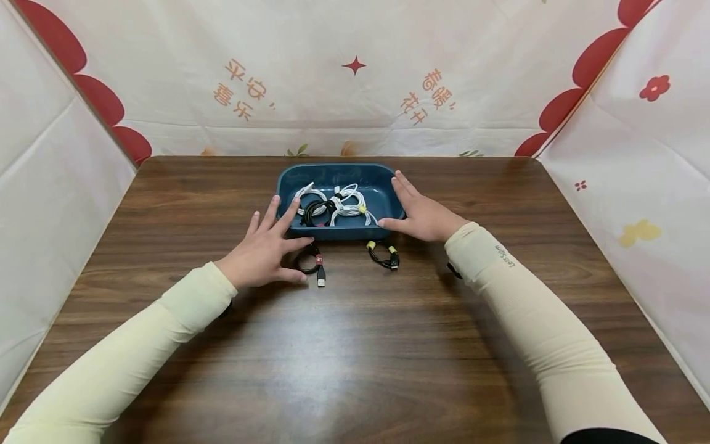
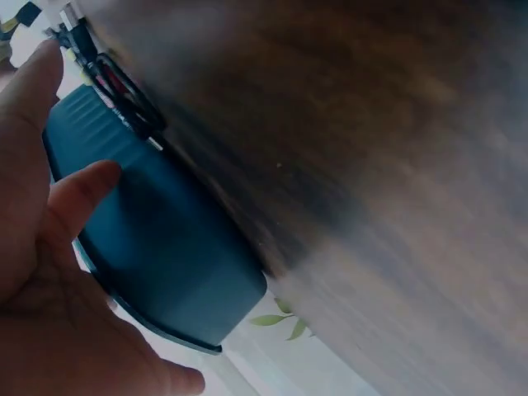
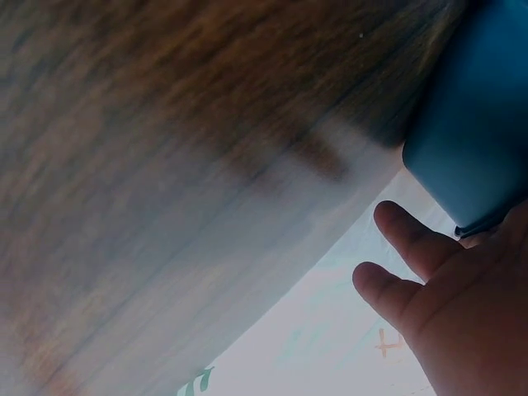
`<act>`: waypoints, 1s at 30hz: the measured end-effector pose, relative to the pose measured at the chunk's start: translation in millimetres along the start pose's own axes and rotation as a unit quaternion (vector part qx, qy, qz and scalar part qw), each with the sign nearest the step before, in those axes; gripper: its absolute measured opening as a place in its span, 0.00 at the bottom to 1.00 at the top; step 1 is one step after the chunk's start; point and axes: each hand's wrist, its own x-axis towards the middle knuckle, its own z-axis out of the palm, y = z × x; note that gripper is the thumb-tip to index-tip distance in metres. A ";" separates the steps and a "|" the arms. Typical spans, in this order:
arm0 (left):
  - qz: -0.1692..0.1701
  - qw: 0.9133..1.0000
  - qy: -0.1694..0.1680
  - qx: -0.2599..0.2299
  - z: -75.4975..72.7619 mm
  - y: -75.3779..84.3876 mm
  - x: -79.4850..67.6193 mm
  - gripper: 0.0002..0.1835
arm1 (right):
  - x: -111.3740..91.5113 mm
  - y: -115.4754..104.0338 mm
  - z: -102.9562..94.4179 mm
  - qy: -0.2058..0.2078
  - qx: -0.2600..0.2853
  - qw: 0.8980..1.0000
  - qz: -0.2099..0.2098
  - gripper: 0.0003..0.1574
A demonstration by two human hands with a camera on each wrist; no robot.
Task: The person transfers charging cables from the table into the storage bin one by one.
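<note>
A blue plastic bin (image 1: 344, 234) sits toward the back of the table and holds coiled white cables (image 1: 350, 209) and a coiled black cable (image 1: 317, 210). My left hand (image 1: 265, 251) is spread at the bin's front left corner, its fingertips over the rim. On the right, my other hand (image 1: 424, 216) has its fingers along the side rim and its thumb at the front rim. A black USB cable with a red tie (image 1: 320, 266) lies beside the left thumb. Another black cable with yellow ties (image 1: 384, 256) rests in front of the bin's right half.
The brown wooden table (image 1: 344, 345) reaches back to a white printed curtain (image 1: 310, 68). Similar white curtain panels (image 1: 638, 172) stand along the table's left and right sides.
</note>
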 end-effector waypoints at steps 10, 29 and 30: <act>-0.019 0.999 -0.008 0.033 6.1 3.4 3.9 0.40 | 0.4 0.0 -0.6 0.000 0.002 1.000 -0.002 0.72; -0.032 0.999 -0.013 0.017 3.7 10.6 6.3 0.27 | 1.0 1.9 2.2 0.009 0.000 1.000 -0.005 0.72; -0.032 0.999 -0.014 0.014 3.6 10.5 6.3 0.26 | 0.9 1.7 2.4 0.008 0.001 1.000 -0.005 0.72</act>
